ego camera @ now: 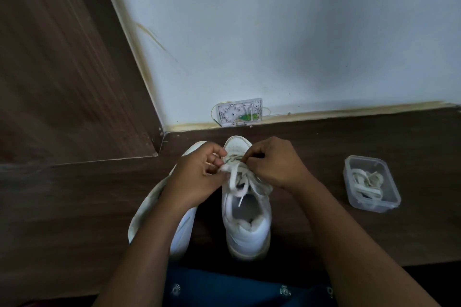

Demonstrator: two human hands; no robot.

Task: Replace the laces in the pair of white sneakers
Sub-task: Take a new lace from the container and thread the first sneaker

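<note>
Two white sneakers stand on a dark wooden table, toes toward the wall. The right sneaker (245, 222) is upright with its white lace (235, 182) loose over the tongue. The left sneaker (147, 212) lies tilted beside it, largely hidden under my left forearm. My left hand (199, 177) pinches the lace at the upper eyelets. My right hand (274, 164) has its fingers curled on the lace near the toe end of the eyelets. The fingertips of both hands nearly meet over the shoe.
A clear plastic container (371, 183) holding more white laces sits to the right on the table (74, 207). A small white wall box (239, 112) with wires sits at the foot of the white wall. A wooden panel rises at left.
</note>
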